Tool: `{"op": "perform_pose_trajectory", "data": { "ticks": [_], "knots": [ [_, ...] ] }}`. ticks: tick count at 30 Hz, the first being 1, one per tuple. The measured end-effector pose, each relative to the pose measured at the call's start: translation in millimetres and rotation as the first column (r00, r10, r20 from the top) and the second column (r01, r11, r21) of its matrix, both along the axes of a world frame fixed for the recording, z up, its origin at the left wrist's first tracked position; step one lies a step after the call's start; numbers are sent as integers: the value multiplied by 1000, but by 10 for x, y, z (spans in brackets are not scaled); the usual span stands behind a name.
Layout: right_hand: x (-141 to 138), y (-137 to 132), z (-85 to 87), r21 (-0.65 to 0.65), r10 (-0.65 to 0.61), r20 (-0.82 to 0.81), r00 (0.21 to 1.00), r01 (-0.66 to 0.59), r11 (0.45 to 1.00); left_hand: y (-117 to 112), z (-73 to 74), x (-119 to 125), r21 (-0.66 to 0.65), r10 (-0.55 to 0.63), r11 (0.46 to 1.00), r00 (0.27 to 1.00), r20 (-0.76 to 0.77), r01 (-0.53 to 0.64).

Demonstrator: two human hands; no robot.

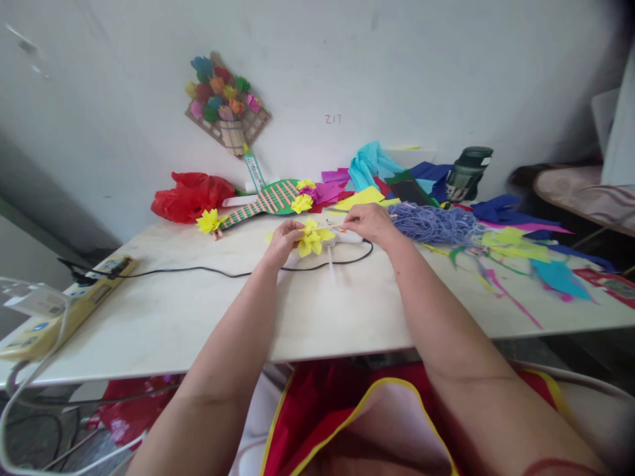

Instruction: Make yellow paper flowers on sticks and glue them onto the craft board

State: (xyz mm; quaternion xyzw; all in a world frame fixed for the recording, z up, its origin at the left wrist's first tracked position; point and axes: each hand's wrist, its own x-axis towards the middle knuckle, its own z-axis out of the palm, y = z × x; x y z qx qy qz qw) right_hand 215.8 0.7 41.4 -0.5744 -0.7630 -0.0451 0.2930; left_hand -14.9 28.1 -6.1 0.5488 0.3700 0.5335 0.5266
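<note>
My left hand (284,239) is closed on a yellow paper flower (312,239) over the middle of the white table (198,311). My right hand (368,223) pinches a thin wooden stick (333,227) that runs into the flower. Just under both hands lies a white glue gun (342,239) with a black cord (208,270) leading left. Two more yellow paper flowers lie nearby, one (209,221) at the end of a green woven paper piece (270,198) and one (301,202) on it.
A yellow power strip (64,307) sits at the table's left edge. Red plastic (191,195), coloured paper sheets (370,173), purple yarn (434,225), a dark green bottle (465,173) and paper scraps (526,261) crowd the back and right. A paper flower craft (225,106) hangs on the wall.
</note>
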Motion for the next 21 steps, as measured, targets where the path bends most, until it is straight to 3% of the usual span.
{"op": "perform_pose_trajectory", "data": {
  "ticks": [15,21],
  "knots": [
    [39,15,-11,5,56,34,998,-56,998,-11,10,13,13,-36,999,999,15,36],
    [33,8,-21,-119,54,-116,992,-68,991,2,0,-2,35,-40,999,999,-17,41]
  ]
}}
